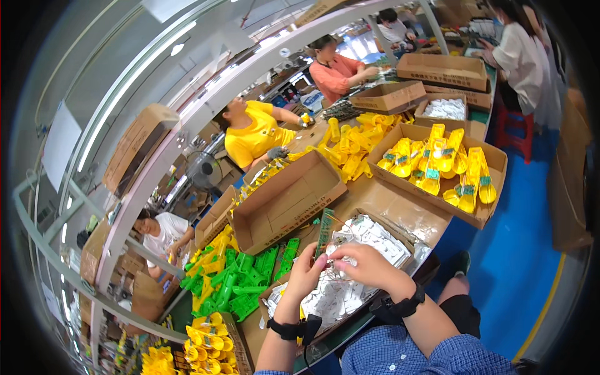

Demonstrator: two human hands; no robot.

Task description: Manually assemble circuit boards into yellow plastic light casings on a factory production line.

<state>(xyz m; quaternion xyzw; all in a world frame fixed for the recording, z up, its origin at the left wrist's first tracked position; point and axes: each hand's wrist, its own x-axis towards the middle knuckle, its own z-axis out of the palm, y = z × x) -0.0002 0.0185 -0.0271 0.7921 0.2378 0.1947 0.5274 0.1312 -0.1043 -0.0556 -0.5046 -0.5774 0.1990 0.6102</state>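
Note:
My left hand (304, 274) is closed on a narrow green circuit board (324, 230), which stands up from between thumb and fingers with thin wires beside it. Close to its right, my right hand (364, 265) is pinched shut, fingertips almost meeting the left thumb. What lies between those fingertips is too small to make out. Both hands are over a cardboard box of white plastic parts (331, 292), with thin wires among them. Green plastic housings (240, 282) lie heaped to the left of my left hand.
An open cardboard box (284, 206) sits beyond my hands. Another box (489, 215) at the right holds yellow housings with green boards. Yellow housings (350, 150) are piled further back, and more yellow parts (209, 347) lie near left. Co-workers sit across the bench, including one in yellow (253, 131).

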